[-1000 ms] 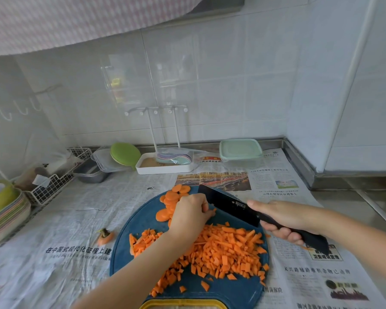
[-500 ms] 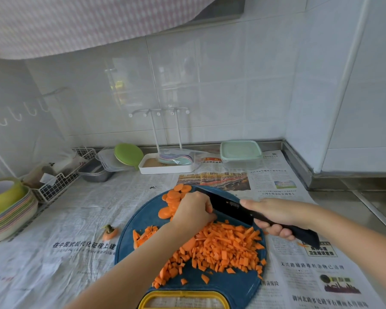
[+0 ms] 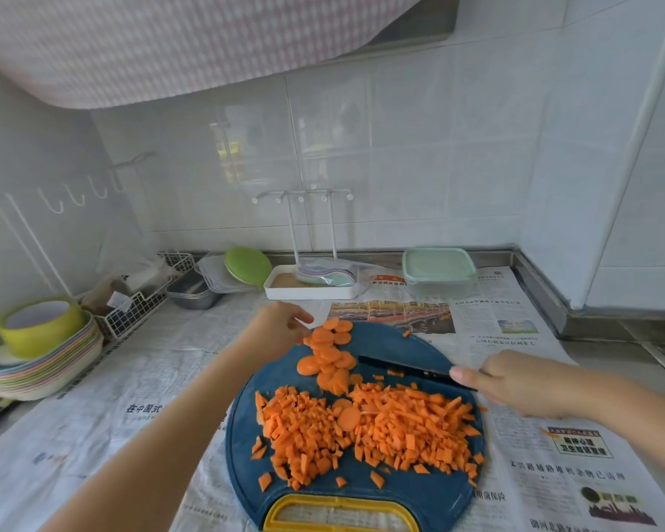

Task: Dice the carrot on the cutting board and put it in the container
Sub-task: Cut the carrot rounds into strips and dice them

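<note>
The left hand point(image 3: 281, 327) has left the diced carrot point(image 3: 361, 428) and is open beside the carrot slices point(image 3: 329, 355) on the cutting board point(image 3: 400, 489); the right hand point(image 3: 515, 382) grips the knife point(image 3: 402, 368) just beyond. Pushing slices bladeward could nick a finger.

Two arms in frame, both belonging to the person wearing the camera. Left forearm point(image 3: 162, 428): bare skin along the whole visible length, up to the wrist. Right forearm point(image 3: 630, 412): likewise bare. Left hand point(image 3: 281, 328) and right hand point(image 3: 515, 382): uncovered. One right fingertip point(image 3: 457, 375) shows its nail, cut short and rounded.
</note>
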The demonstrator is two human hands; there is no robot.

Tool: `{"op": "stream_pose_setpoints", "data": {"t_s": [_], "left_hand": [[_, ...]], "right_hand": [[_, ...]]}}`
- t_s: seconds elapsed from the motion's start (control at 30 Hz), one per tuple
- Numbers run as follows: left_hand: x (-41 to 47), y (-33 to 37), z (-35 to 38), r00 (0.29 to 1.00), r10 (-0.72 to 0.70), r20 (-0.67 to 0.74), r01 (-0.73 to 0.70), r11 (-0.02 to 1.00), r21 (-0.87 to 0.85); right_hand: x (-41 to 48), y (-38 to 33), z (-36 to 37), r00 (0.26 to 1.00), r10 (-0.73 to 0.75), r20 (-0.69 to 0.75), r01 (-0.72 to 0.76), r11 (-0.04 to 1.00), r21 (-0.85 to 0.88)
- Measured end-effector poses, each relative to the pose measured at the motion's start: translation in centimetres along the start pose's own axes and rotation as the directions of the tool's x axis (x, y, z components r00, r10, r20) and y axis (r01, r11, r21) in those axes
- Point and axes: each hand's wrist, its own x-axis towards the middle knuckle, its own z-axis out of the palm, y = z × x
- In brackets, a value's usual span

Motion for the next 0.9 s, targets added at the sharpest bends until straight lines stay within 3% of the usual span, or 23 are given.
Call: {"op": "stream_pose_setpoints", "data": {"t_s": [0.13,0.23,0.4,0.67,0.9], "left_hand": [[1.8,0.6,0.5,0.996,0.065,0.060,-0.069,0.995,0.071],[3.0,1.7,1.6,0.984,0.080,0.156,-0.098,0.989,0.107],[3.8,2.7,4.3,0.949,0.110,0.296,-0.131,0.990,0.055],[2.8,2.3,5.9,0.972,0.186,0.143,-0.203,0.973,0.114],[0.7,2.3,4.8,0.973,0.219,0.067,-0.209,0.969,-0.130]], "right_hand": [[-1.0,-0.6,-0.1,0.998,-0.045,0.045,0.043,0.998,0.037],[-1.0,-1.0,-1.1,1.000,0.011,0.029,-0.016,0.988,0.155],[0.4,-1.2,-1.9,0.999,0.034,-0.030,-0.025,0.967,0.254],[2.6,-1.5,-2.4,0.995,0.067,-0.069,-0.036,0.925,0.379],[4.3,-1.4,-1.6,0.973,0.162,-0.165,-0.113,0.955,0.276]]}}
